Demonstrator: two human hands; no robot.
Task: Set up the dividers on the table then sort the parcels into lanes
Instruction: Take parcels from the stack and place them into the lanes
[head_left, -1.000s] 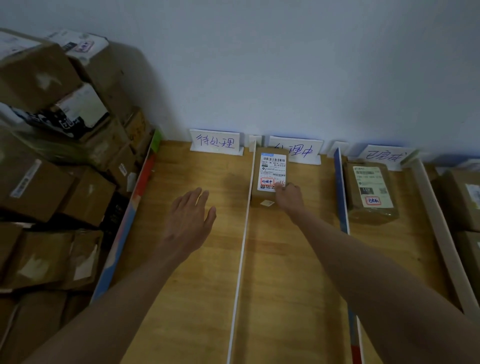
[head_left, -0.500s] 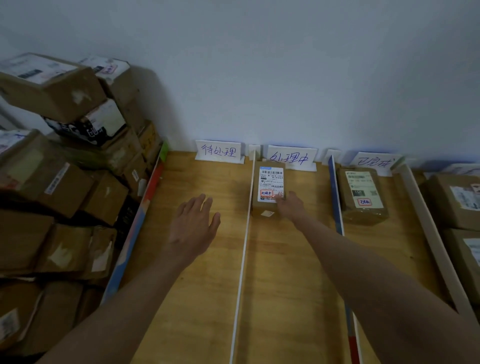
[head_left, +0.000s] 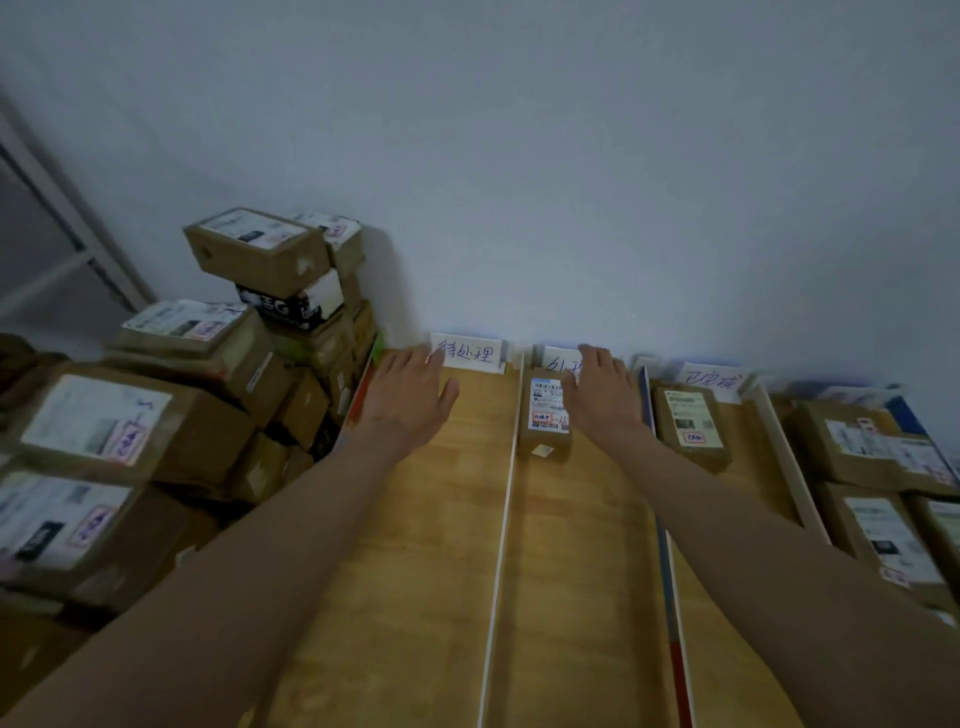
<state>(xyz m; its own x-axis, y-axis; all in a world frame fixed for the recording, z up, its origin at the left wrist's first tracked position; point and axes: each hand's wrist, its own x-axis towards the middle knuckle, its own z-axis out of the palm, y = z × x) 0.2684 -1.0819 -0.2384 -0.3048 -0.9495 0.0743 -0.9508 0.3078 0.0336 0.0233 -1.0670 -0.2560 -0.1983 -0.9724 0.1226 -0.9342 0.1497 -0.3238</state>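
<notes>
Brown corrugated cardboard is what we are sorting here, and from the head view, the only one we have, both our hands are out over the wooden table (head_left: 431, 571) holding nothing. Our left hand (head_left: 408, 397) hangs with fingers straight and slightly spread; our right hand (head_left: 602, 400) is also flat, fingers loosely apart.

Just left of our right fingers, in the middle lane, lies a small labelled parcel (head_left: 545, 415), free of our grip. We cannot tell whether the hand touches it. We judge it light and stiff, with taped faces that may be slick, so it is best taken by its two long sides, not by the printed label.

The lanes are the containers. Between our two hands runs the white divider (head_left: 501, 519); right of our right wrist runs the blue divider (head_left: 667, 561), and beyond it the right lane holds one flat parcel (head_left: 688, 426) wrapped in tape. The lane under our left fingers shows only wood. Ahead of the fingertips stand handwritten lane signs (head_left: 467, 353) against the wall.

Left of our left hand rises the stack of unsorted boxes (head_left: 171, 415), and more cartons (head_left: 872, 452) wait beyond the outer white rail (head_left: 784, 462).
</notes>
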